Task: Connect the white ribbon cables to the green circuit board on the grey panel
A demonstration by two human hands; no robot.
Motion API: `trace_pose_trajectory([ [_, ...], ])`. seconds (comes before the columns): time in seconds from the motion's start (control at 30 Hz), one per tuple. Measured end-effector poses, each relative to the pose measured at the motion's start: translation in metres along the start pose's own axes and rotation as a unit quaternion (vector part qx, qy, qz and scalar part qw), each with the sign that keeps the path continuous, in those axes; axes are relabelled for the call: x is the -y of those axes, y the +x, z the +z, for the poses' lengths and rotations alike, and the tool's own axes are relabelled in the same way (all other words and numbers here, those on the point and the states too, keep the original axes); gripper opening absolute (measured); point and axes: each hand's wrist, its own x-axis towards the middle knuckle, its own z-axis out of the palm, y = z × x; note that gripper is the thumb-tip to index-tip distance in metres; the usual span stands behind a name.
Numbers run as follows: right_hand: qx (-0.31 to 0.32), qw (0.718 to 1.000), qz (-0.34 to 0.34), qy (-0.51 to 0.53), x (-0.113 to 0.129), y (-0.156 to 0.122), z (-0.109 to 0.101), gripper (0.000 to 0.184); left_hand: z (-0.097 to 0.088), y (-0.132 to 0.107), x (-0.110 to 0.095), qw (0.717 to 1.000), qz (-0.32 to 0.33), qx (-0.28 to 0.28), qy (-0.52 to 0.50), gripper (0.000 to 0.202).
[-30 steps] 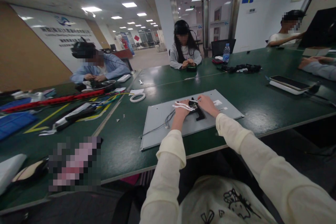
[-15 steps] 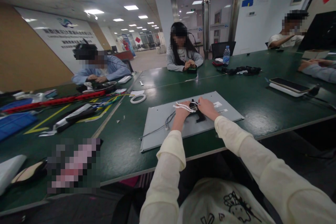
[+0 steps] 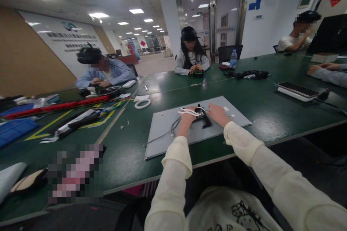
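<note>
A flat grey panel lies on the green table in front of me. On it rests an angular black part, with dark and grey wires trailing to the left. My left hand is closed at the black part's left side, its fingertips mostly hidden. White strips run across the back of that hand toward the part. Just right of the black part is my right hand, fingers curled together in a pinch; whatever they hold is too small to make out.
A white ring lies beyond the panel's left corner. Tools, a red strip and blue trays crowd the left. At right a phone rests on a white box. Other people sit around the table.
My right hand has shifted slightly right, away from the black part, uncovering more of it. My left hand stays about where it was.
</note>
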Motion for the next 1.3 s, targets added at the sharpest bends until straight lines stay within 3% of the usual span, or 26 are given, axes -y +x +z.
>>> trace_pose_trajectory([
  [0.17, -0.026, 0.998, 0.003, 0.062, -0.008, 0.004, -0.002, 0.033, 0.003, -0.003, 0.002, 0.999, -0.018, -0.025, -0.012, 0.033],
  [0.3, -0.045, 0.964, -0.023, 0.261, -0.006, 0.008, -0.008, 0.024, -0.004, -0.010, -0.003, 0.992, -0.065, -0.107, 0.001, 0.048],
  [0.37, -0.008, 0.926, -0.030, 0.377, 0.000, 0.007, -0.011, 0.030, -0.012, -0.014, -0.010, 0.986, -0.077, -0.145, 0.012, 0.051],
  [0.47, 0.085, 0.865, -0.039, 0.493, 0.012, 0.000, -0.014, 0.053, -0.025, -0.019, -0.021, 0.978, -0.104, -0.176, 0.029, 0.050],
  [0.53, 0.131, 0.847, -0.050, 0.512, 0.019, -0.005, -0.015, 0.056, -0.030, -0.022, -0.025, 0.976, -0.117, -0.179, 0.033, 0.051],
  [0.6, 0.145, 0.848, -0.084, 0.504, 0.023, -0.010, -0.014, 0.051, -0.031, -0.025, -0.025, 0.975, -0.127, -0.179, 0.037, 0.052],
  [0.73, 0.091, 0.845, -0.157, 0.503, 0.023, -0.010, -0.013, 0.037, -0.029, -0.028, -0.021, 0.974, -0.132, -0.180, 0.048, 0.052],
  [0.83, 0.030, 0.842, -0.138, 0.521, 0.019, -0.006, -0.016, 0.034, -0.026, -0.029, -0.019, 0.972, -0.127, -0.192, 0.056, 0.051],
  [0.93, -0.011, 0.820, -0.097, 0.564, 0.014, -0.002, -0.021, 0.033, -0.026, -0.027, -0.012, 0.963, -0.149, -0.219, 0.038, 0.052],
  [1.03, -0.035, 0.790, -0.054, 0.609, 0.006, 0.000, -0.025, 0.030, -0.030, -0.021, 0.000, 0.952, -0.151, -0.259, -0.067, 0.048],
  [1.13, 0.003, 0.791, -0.052, 0.610, 0.001, 0.001, -0.025, 0.030, -0.035, -0.016, 0.010, 0.920, -0.120, -0.252, -0.275, 0.044],
  [1.23, 0.066, 0.803, -0.083, 0.586, -0.002, 0.002, -0.021, 0.034, -0.039, -0.019, 0.012, 0.875, -0.110, -0.157, -0.444, 0.050],
  [1.3, 0.090, 0.813, -0.108, 0.565, -0.004, 0.002, -0.018, 0.037, -0.038, -0.025, 0.009, 0.868, -0.089, -0.081, -0.482, 0.053],
])
